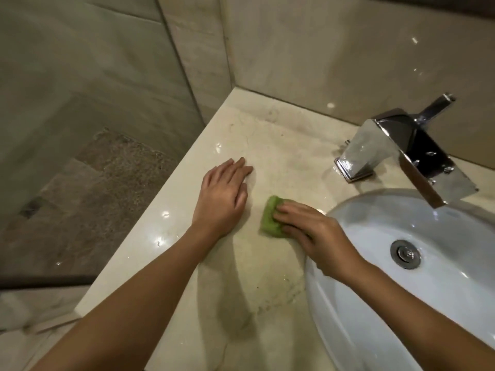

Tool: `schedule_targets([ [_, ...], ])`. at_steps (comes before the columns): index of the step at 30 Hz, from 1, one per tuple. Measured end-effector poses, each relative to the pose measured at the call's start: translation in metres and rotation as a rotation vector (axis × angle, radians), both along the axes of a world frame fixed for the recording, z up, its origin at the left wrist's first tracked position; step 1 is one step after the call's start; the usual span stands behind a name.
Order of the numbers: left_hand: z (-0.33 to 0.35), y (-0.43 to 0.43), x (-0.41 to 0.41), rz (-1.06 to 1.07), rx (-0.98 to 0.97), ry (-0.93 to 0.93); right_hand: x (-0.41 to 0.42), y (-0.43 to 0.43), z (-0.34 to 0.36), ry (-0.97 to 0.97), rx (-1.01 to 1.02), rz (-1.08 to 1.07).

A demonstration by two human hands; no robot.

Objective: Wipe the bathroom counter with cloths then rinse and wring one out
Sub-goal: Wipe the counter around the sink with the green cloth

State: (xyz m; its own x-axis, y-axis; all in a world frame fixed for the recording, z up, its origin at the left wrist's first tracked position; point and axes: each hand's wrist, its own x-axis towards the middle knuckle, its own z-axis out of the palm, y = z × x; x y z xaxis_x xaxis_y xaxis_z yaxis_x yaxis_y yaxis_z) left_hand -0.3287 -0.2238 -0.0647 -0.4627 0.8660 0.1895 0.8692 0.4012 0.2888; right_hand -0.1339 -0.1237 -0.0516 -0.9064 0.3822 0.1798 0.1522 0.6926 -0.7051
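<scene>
A small green cloth point(270, 216) lies folded on the beige marble counter point(267, 140), just left of the white basin point(375, 311). My right hand point(318, 236) presses down on the cloth with straight fingers, covering its right part. My left hand point(223, 196) rests flat on the counter to the left of the cloth, fingers straight and pointing toward the back wall, holding nothing. Only one cloth is in view.
A chrome tap point(401, 151) stands at the back right with its spout over the basin; the basin's drain point(405, 254) is open to view. Walls close off the counter behind. A glass shower panel point(80, 129) borders the counter's left edge.
</scene>
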Motion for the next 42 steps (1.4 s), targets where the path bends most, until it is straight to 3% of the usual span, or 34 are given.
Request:
schedule_targets([
  [3, 0.000, 0.000, -0.001, 0.011, 0.024, 0.007, 0.004, 0.035, 0.008, 0.001, 0.000, -0.138],
  [6, 0.000, 0.002, -0.001, 0.003, 0.031, -0.005, -0.045, 0.052, 0.005, -0.001, 0.001, -0.274],
  [8, 0.000, 0.000, -0.001, 0.007, 0.023, -0.017, -0.052, 0.020, -0.001, 0.018, -0.023, -0.170],
  [13, 0.001, 0.000, -0.001, 0.017, 0.020, -0.020, 0.037, -0.035, 0.004, 0.010, -0.091, 0.122],
  [19, -0.001, 0.002, -0.001, 0.014, 0.029, -0.040, -0.030, 0.006, 0.000, 0.017, -0.070, -0.166],
  [21, 0.000, 0.000, -0.002, -0.007, 0.059, -0.085, -0.026, -0.026, -0.003, 0.041, -0.061, -0.090],
  [25, 0.012, -0.028, 0.006, -0.023, 0.119, -0.161, 0.056, -0.076, 0.002, -0.004, -0.145, 0.149],
  [28, 0.016, -0.076, 0.020, -0.080, 0.028, -0.069, 0.072, -0.059, 0.006, 0.014, -0.157, 0.077],
  [32, 0.013, -0.119, 0.030, -0.062, -0.031, -0.059, 0.019, -0.073, 0.000, 0.014, -0.109, -0.043],
  [38, 0.009, -0.150, 0.051, -0.055, -0.008, -0.084, 0.074, -0.116, 0.003, -0.034, -0.172, 0.259],
  [42, 0.006, -0.153, 0.055, -0.025, 0.038, -0.061, 0.066, -0.094, 0.007, -0.019, -0.168, 0.087],
])
